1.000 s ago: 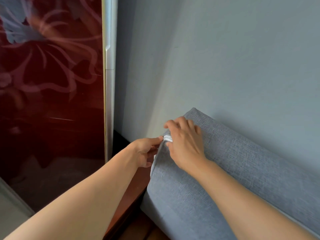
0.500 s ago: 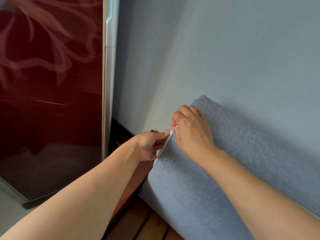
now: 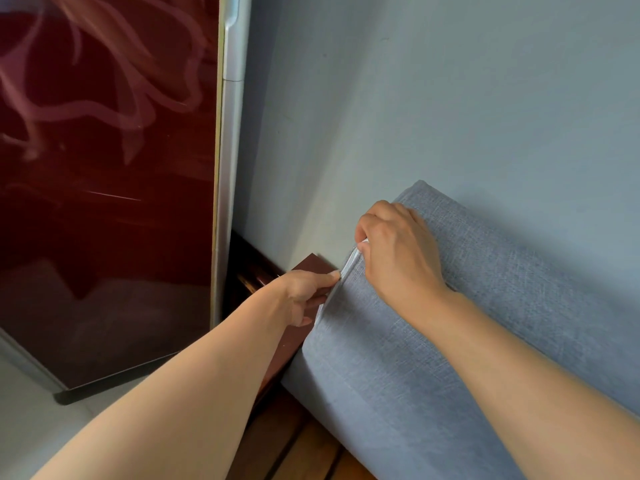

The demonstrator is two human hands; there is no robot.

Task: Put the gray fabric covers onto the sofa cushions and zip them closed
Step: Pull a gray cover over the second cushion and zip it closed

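Only one cushion [image 3: 433,341] shows, dressed in its gray cover [image 3: 502,289] and leaning against the pale blue wall [image 3: 433,98], with two hands working at its left end. Along that end runs one pale strip, the zip edge [image 3: 341,280], slanting up from lower left to upper right. The right hand [image 3: 398,251] lies over the upper corner of the cushion, its fingers [image 3: 369,221] curled and pinching the top of the strip; whether a zip pull sits inside that pinch cannot be told. The left hand [image 3: 304,292] comes in from the side, thumb and forefinger nipping the strip lower down. Room is tight on the left: a dark wooden armrest [image 3: 308,268] stands just beside the cushion end, and past a narrow gap rises one glossy maroon door [image 3: 104,202] with a silver frame. Wooden slats [image 3: 304,445] show beneath the cushion's lower edge. Against half a second ago, the right hand's pinch sits slightly higher along the strip, while the left hand keeps its place lower down.
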